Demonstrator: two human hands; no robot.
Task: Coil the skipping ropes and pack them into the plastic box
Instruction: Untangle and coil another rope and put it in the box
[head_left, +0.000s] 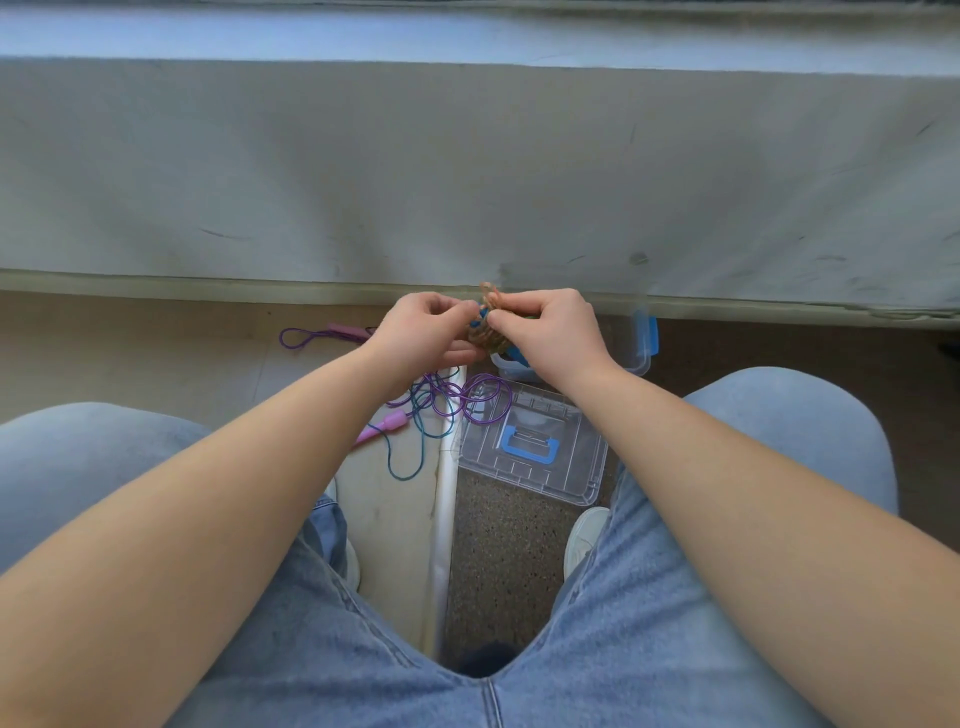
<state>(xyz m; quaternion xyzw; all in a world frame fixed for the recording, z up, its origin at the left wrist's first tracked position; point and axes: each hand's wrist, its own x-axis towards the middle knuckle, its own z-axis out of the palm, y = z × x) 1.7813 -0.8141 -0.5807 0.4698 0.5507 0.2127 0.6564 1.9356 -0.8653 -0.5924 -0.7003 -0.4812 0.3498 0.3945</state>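
My left hand (428, 332) and my right hand (550, 330) are held together above the floor, both pinching a tan skipping rope (491, 317) wound around blue handles. Only a small part of that bundle shows between my fingers. Behind and below my right hand stands the clear plastic box (641, 343) with blue clips, mostly hidden. Its clear lid (535, 449) with a blue handle lies flat on the floor. A purple rope (478, 400) with pink handles and a teal rope (415, 441) lie tangled on the floor beside the lid, one purple loop resting on it.
I sit with knees in blue jeans on both sides of the work area. A low grey wall (467, 182) rises just beyond my hands. A white strip (445, 519) divides the pale floor on the left from dark speckled floor on the right. A white shoe (584, 535) shows below the lid.
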